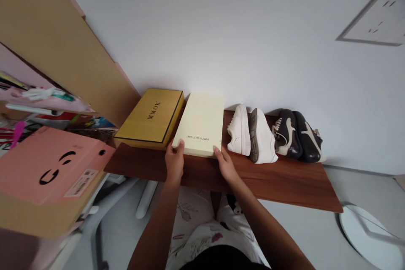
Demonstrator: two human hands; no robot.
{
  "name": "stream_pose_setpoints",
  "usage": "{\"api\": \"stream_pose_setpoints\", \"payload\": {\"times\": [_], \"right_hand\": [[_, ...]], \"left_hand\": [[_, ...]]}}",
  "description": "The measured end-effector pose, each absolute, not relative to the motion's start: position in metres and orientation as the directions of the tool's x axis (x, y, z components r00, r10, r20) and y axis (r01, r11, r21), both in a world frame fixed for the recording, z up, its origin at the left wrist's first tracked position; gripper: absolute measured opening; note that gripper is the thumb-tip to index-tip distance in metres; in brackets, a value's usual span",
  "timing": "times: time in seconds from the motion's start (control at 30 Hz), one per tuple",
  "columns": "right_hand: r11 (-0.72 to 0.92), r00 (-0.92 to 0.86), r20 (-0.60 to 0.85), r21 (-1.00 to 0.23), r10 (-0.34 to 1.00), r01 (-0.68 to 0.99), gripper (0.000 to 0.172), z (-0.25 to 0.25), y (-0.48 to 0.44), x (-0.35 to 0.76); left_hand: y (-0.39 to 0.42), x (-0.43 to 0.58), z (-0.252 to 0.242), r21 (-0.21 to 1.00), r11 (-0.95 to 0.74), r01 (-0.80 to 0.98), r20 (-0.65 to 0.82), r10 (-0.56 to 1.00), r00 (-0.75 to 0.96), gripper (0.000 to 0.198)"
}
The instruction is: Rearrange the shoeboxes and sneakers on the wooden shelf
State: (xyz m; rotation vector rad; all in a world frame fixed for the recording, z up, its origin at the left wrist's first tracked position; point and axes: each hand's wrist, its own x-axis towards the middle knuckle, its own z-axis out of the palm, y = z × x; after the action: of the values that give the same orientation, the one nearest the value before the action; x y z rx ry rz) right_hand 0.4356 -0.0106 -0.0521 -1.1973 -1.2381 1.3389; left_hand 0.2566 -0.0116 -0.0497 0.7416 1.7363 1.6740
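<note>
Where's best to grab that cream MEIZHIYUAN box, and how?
The cream box is probably best gripped by its near corners, from the front, where left hand and right hand are: the gold box crowds its left, the wall its back.

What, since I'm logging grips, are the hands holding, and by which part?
The cream box: the left hand holds its near left corner, the right hand its near right corner.

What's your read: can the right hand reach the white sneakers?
Probably yes, once the right hand lets go of the cream box; nothing visible stands between it and the white sneakers.
</note>
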Motion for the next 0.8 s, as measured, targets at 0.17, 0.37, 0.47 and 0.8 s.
{"api": "stream_pose_setpoints", "payload": {"times": [0.17,0.37,0.47,0.8], "right_hand": [[-0.050,-0.078,-0.049,-0.999,0.996,-0.013,0.066,-0.053,-0.018,0.437],[0.060,0.158,0.073,-0.994,0.985,0.087,0.040,-0.050,-0.058,0.515],[0.069,0.480,0.188,-0.965,0.857,0.254,0.036,-0.059,-0.067,0.574],[-0.113,0.280,-0.028,-0.950,0.960,0.292,0.068,-0.081,-0.012,0.626]], "left_hand": [[-0.017,0.264,-0.053,0.991,0.081,0.110,0.016,0.728,-0.685,0.058],[-0.068,0.313,-0.052,0.904,-0.118,0.412,0.387,0.639,-0.665,0.069],[-0.083,0.347,-0.051,0.890,-0.250,0.380,0.397,0.836,-0.379,0.052],[0.019,0.421,-0.064,0.951,0.137,0.276,-0.074,0.971,-0.228,0.088]]}}
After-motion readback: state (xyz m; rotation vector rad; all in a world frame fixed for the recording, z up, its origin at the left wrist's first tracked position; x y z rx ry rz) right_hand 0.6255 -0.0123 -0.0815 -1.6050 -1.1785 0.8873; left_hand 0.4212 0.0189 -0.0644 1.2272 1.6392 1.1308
